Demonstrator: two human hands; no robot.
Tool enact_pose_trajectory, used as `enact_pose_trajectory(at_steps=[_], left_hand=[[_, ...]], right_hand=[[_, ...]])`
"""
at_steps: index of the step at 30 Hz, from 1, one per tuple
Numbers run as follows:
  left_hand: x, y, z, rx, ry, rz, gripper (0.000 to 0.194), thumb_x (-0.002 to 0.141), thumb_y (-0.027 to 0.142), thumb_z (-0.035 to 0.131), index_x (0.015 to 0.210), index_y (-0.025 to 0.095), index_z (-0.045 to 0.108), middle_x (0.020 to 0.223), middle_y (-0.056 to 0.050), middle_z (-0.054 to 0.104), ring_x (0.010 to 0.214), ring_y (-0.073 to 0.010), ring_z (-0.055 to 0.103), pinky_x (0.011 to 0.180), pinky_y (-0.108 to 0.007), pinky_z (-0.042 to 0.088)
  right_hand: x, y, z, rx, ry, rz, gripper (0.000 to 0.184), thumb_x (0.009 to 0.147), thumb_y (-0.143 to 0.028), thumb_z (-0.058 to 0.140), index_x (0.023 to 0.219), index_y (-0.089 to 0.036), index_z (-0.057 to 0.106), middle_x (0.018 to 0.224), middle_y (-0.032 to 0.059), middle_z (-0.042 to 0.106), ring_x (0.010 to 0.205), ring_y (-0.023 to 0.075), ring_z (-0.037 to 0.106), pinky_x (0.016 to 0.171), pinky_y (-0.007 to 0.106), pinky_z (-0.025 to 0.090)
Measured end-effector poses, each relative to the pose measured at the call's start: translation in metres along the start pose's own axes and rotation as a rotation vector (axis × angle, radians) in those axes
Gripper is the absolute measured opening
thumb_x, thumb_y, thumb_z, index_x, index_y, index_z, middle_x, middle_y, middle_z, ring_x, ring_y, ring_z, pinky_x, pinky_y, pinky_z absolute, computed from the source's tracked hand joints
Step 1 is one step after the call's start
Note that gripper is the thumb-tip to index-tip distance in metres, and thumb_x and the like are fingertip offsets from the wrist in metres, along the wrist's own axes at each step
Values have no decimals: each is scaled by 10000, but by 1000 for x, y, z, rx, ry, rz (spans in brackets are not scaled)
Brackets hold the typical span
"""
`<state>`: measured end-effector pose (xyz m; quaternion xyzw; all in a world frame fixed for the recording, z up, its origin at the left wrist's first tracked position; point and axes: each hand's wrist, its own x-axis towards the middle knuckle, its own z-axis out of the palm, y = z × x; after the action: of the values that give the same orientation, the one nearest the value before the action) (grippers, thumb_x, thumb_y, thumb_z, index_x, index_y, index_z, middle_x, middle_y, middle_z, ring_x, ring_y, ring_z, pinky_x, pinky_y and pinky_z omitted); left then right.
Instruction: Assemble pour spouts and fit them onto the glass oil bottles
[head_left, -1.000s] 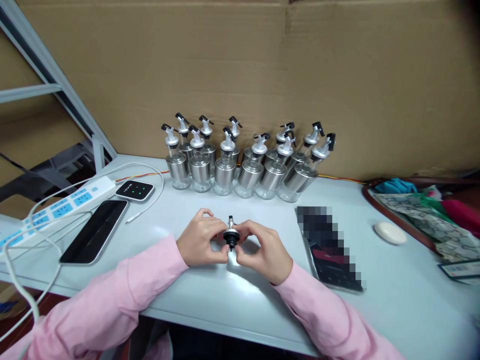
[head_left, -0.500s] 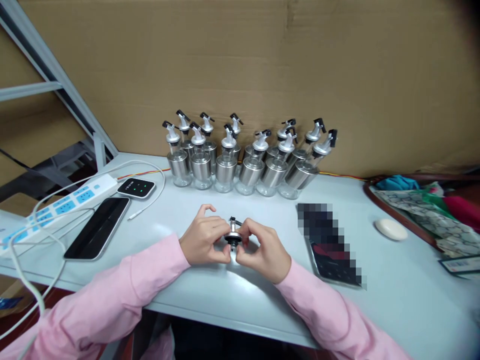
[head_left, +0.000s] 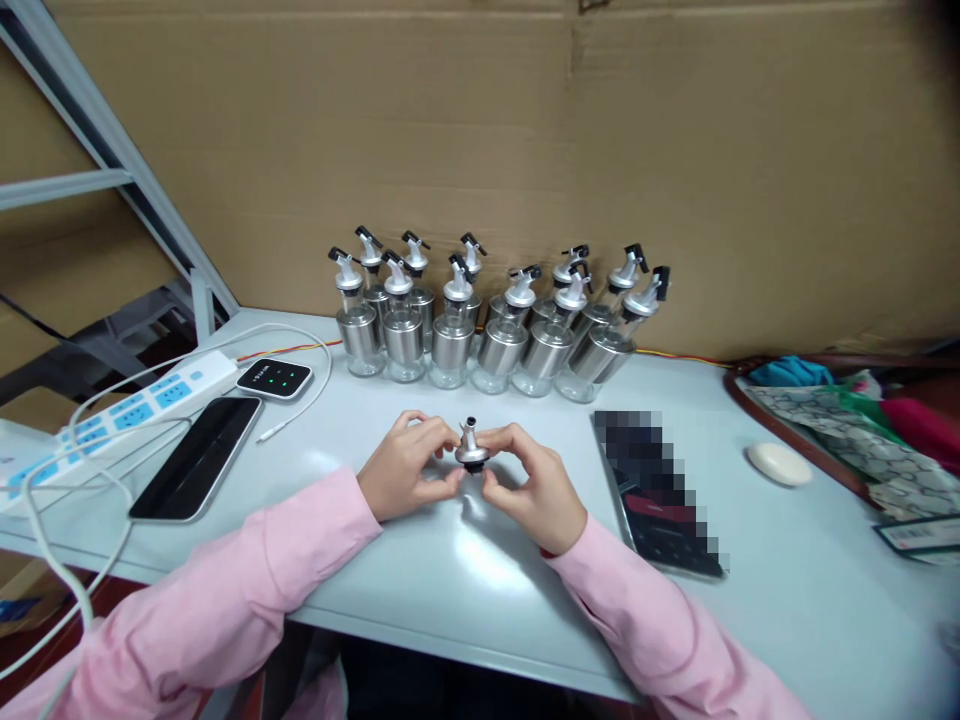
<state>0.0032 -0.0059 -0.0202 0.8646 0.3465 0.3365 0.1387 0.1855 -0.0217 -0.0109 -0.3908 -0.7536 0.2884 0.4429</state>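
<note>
A silver bottle pourer [head_left: 472, 452] with a dark spout tip and a black stopper below is held just above the tabletop, roughly upright. My right hand [head_left: 536, 490] pinches it from the right, index finger along the silver flange and thumb low near the stopper. From the left, the fingertips of my left hand [head_left: 412, 468] meet the flange's edge, the thumb curled in below. Behind my hands stand several glass oil bottles [head_left: 453, 350] with steel sleeves, each topped by a similar pourer with a black lever.
A phone [head_left: 196, 460], a small black device [head_left: 274, 379] and a white power strip [head_left: 142, 405] with cables lie on the left. To the right are a partly pixelated dark packet [head_left: 660, 510], a white oval object [head_left: 780, 464] and a patterned bag [head_left: 840, 420]. Cardboard [head_left: 480, 130] walls the back.
The pourer has been turned between my fingers: its black lever pointed right before, and now the spout opening faces me. My left fingers have loosened slightly around it.
</note>
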Motion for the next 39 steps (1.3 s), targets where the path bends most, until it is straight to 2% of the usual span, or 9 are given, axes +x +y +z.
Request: enact_pose_trajectory(at_steps=[5, 9, 15, 22, 24, 27, 30, 33, 39], left_hand=[[-2, 0, 1, -322, 35, -107, 154, 803, 184, 486, 952, 187, 449, 944, -55, 577, 903, -167, 556, 815, -309, 431], [-2, 2, 4, -498, 23, -180, 131, 823, 200, 510, 939, 185, 450, 960, -57, 550, 922, -159, 544, 839, -309, 448], [0, 4, 5, -502, 39, -166, 100, 820, 235, 565, 890, 180, 519, 906, -44, 496, 858, -149, 521, 768, -286, 472], [1, 4, 3, -472, 37, -135, 134, 830, 273, 562, 929, 184, 577, 922, -50, 510, 786, -139, 517, 739, -292, 455], [1, 4, 4, -573, 54, -201, 154, 829, 296, 561, 923, 174, 566, 910, -53, 527, 816, -148, 531, 753, -291, 451], [3, 2, 5, -806, 82, -419, 261, 798, 355, 593, 970, 171, 525, 875, -33, 547, 791, -140, 554, 708, -261, 458], [7, -2, 4, -968, -13, -618, 408, 724, 414, 657, 1017, 157, 537, 827, -15, 565, 678, -112, 545, 629, -234, 444], [10, -4, 2, -1043, -97, -675, 417, 664, 430, 702, 935, 131, 598, 778, -15, 588, 640, -103, 526, 607, -226, 420], [11, -2, 2, -1092, -52, -676, 366, 569, 377, 779, 701, 127, 548, 707, 15, 551, 635, -94, 523, 605, -217, 410]], right_hand=[[1, 4, -2, 15, 18, -19, 123, 726, -116, 582, 815, -190, 540, 918, 69, 658, 872, 182, 605, 769, 310, 460], [2, 5, -4, -61, 16, -44, 122, 718, -120, 624, 799, -197, 575, 897, 65, 644, 891, 203, 582, 790, 348, 454], [2, 8, -4, -114, -50, -57, 259, 671, -201, 724, 901, -190, 606, 922, 86, 636, 890, 226, 572, 781, 368, 467], [1, 7, -4, -163, -88, 20, 176, 726, -158, 674, 872, -199, 585, 790, 35, 631, 763, 183, 592, 694, 304, 476], [0, 6, -4, -142, -87, 43, 218, 721, -144, 670, 896, -202, 554, 802, 25, 628, 749, 171, 593, 687, 290, 478], [-1, 6, -3, -82, -92, 62, 268, 727, -125, 655, 944, -203, 518, 839, 23, 628, 751, 156, 597, 693, 275, 481], [-2, 7, -3, -82, -131, 24, 252, 760, -114, 615, 980, -204, 533, 851, 33, 630, 782, 163, 598, 723, 290, 478], [-2, 7, -3, -118, -161, -29, 279, 781, -103, 576, 1037, -212, 550, 852, 43, 635, 810, 180, 591, 739, 315, 476], [-1, 10, -3, -200, -160, -24, 297, 769, -43, 503, 1009, -198, 582, 871, 56, 621, 842, 198, 573, 749, 340, 468]])
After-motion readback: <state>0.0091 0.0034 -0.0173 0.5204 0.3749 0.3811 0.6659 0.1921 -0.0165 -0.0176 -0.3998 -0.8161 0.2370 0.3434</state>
